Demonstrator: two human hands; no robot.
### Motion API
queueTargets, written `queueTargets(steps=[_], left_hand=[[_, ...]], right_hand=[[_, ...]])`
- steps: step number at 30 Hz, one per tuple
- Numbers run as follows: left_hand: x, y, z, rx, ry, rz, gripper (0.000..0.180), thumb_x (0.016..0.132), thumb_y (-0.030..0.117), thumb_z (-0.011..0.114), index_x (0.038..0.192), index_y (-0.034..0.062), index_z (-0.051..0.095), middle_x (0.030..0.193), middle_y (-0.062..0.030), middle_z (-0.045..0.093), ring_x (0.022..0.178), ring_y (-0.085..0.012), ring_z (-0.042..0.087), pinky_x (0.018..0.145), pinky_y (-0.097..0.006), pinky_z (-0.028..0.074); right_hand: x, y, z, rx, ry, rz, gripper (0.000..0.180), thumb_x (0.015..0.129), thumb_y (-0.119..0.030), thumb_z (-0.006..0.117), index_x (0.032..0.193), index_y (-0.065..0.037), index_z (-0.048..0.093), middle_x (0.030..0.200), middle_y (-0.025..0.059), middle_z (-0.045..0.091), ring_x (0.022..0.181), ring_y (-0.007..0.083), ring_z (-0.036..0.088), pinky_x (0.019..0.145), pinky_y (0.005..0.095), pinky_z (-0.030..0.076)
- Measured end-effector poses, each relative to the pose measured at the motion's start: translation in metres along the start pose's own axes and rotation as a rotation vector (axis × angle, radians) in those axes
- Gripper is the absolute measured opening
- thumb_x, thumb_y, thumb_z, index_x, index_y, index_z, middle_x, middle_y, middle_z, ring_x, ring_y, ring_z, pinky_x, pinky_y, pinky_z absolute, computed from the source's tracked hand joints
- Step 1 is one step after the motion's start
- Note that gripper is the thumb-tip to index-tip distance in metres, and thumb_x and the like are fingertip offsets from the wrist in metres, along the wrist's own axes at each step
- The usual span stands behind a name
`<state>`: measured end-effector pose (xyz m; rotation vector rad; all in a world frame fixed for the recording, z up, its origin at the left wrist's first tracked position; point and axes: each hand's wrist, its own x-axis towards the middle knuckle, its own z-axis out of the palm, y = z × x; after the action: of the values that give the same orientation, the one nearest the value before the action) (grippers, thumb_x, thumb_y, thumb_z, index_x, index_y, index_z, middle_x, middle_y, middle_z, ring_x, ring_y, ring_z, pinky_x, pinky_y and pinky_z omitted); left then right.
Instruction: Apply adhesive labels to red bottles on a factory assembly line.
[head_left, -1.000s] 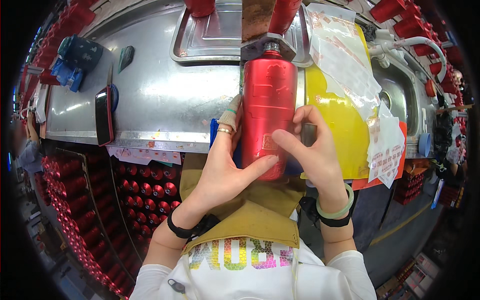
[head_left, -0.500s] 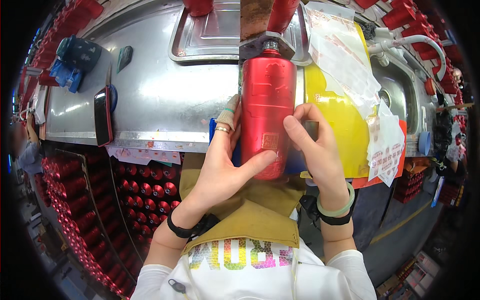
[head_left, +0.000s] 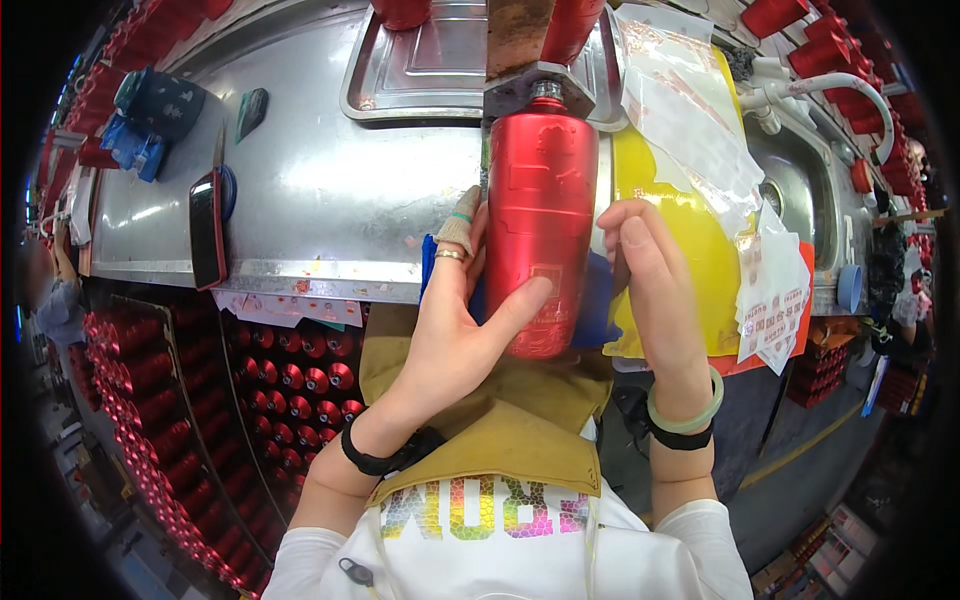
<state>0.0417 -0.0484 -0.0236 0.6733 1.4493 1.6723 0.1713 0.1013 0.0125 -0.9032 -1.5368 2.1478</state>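
1. Head view showed the left hand (head_left: 455, 335) wrapped around a red metal bottle (head_left: 540, 225), thumb pressed across its lower front, fingers curled behind.
2. The right hand (head_left: 655, 290) lay open and flat against the bottle's right side, gripping nothing.
3. The bottle stood upright over the steel tabletop (head_left: 330, 200) edge, its neck seated under a rusty clamp fixture (head_left: 530, 70).
4. The step in hand appeared to be smoothing a label onto the bottle; a next move would call for firm, even pressure.
5. The bottle looked smooth, cylindrical, satin-finished; yellow backing sheets (head_left: 680, 220) and clear glossy label films (head_left: 690, 110) lay just beside it.
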Motion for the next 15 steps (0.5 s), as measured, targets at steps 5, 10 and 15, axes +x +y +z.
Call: queueTargets(steps=[5,10,15], left_hand=[[-0.001,0.0,0.001,-0.018,0.004,0.006,0.093,0.097,0.009,0.072,0.161,-0.01,0.007,0.165,-0.027,0.026,0.154,-0.0309,0.029,0.125,-0.042,0.025],[-0.003,0.001,0.001,-0.04,0.011,-0.017,0.096,0.096,0.01,0.073,0.161,-0.0095,0.006,0.164,-0.0271,0.026,0.153,-0.0314,0.03,0.125,-0.042,0.026],[-0.002,-0.005,0.001,0.079,0.001,0.03,0.1,0.092,0.008,0.076,0.161,-0.0097,0.006,0.163,-0.0291,0.027,0.153,-0.0334,0.031,0.125,-0.044,0.026]], right_hand=[[-0.003,0.005,0.007,-0.179,0.034,-0.053,0.015,0.101,-0.014,0.068,0.108,-0.005,0.059,0.094,-0.0038,0.056,0.086,0.0039,0.05,0.077,0.0202,0.042],[-0.003,0.013,0.008,-0.217,0.039,-0.019,0.022,0.098,-0.016,0.073,0.109,-0.005,0.058,0.089,-0.0061,0.052,0.083,0.0033,0.049,0.075,0.0196,0.041],[0.001,-0.003,0.003,-0.093,0.067,-0.029,0.019,0.097,-0.002,0.065,0.114,-0.002,0.058,0.094,-0.0017,0.057,0.089,0.0086,0.055,0.082,0.0226,0.046]])
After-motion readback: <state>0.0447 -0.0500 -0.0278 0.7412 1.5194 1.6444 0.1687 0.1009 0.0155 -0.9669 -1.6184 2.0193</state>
